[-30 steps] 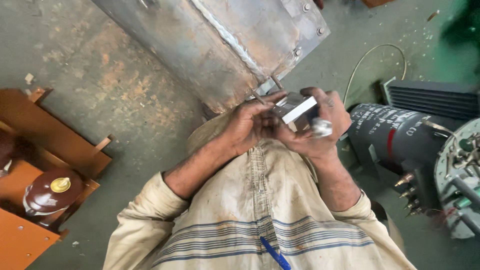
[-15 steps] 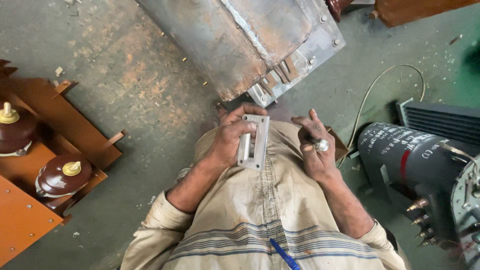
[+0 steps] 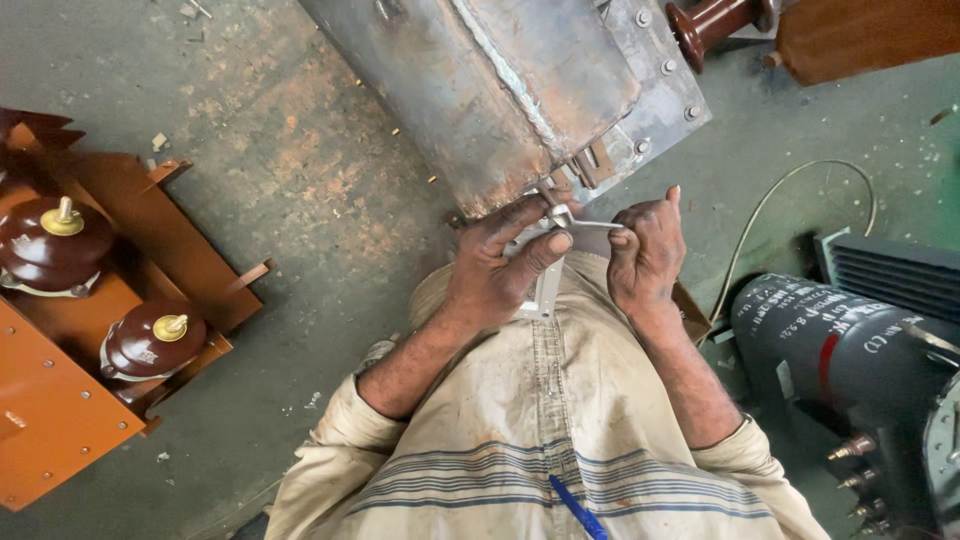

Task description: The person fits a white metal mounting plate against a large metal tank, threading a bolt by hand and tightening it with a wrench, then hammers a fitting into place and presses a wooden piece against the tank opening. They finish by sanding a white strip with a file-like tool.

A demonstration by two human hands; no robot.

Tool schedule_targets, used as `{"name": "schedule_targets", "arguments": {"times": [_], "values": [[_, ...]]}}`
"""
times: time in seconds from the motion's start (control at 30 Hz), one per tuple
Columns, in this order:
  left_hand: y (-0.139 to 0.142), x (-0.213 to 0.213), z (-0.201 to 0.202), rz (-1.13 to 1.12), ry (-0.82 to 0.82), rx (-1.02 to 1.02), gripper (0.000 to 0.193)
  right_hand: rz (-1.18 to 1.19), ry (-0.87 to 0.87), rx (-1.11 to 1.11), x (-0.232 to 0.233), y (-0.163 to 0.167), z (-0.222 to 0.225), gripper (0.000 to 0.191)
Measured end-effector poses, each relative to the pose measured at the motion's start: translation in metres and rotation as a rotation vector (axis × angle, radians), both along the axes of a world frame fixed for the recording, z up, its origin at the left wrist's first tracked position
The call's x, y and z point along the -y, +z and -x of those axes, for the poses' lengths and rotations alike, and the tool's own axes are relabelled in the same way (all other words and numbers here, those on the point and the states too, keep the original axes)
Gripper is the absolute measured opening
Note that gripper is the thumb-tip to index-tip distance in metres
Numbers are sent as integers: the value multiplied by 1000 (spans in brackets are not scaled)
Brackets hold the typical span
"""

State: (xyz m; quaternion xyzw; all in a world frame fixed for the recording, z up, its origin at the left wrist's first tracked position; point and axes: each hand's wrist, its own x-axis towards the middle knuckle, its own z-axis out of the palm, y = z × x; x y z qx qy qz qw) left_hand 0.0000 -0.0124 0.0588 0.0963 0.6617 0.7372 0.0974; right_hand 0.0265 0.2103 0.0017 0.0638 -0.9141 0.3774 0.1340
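I see my left hand (image 3: 495,270) curled around a flat grey metal bracket (image 3: 546,285), fingers wrapped over its upper part and the thumb pressed across its face, so the grip is closed on it. My right hand (image 3: 645,255) is mostly closed too, thumb and forefinger pinched on the thin bent end of the bracket that juts out sideways at the top, while one finger sticks up straight. The bracket sits upright between both hands, just above my chest, its lower end showing below my left palm against my striped shirt (image 3: 545,440). It looks like a pale strip of sheet metal, dull and smooth; I cannot tell whether it has holes. Its top edge is right beside the corner of a large rusty steel tank (image 3: 500,90) with bolts along its flange. On my left, brown porcelain insulators (image 3: 150,340) stand on an orange cover; a dark cylindrical motor housing (image 3: 830,350) lies to my right on the concrete floor (image 3: 250,130).
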Motion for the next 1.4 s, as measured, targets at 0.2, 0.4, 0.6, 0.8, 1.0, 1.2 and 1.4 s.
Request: {"name": "schedule_targets", "arguments": {"times": [0.2,0.4,0.6,0.8,1.0,1.2,1.4], "values": [[-7,-6,3,27,29,2,43,16,140,-13,-8,5,35,46],[-4,-9,2,91,59,141,46,-64,235,-25,-22,21,51,39],[1,-13,5,85,118,122,37,-46,239,-27,-27,30,43,28],[1,-15,5,8,146,82,32,-50,166,-95,-22,25,37,27],[-6,-16,2,-25,148,119,31,-140,112,-73,-22,37,33,28],[-8,-14,2,-36,99,130,30,-192,33,-76,-16,41,24,30],[-10,-11,3,-32,85,61,28,-211,-8,-61,-13,42,17,32]]}}
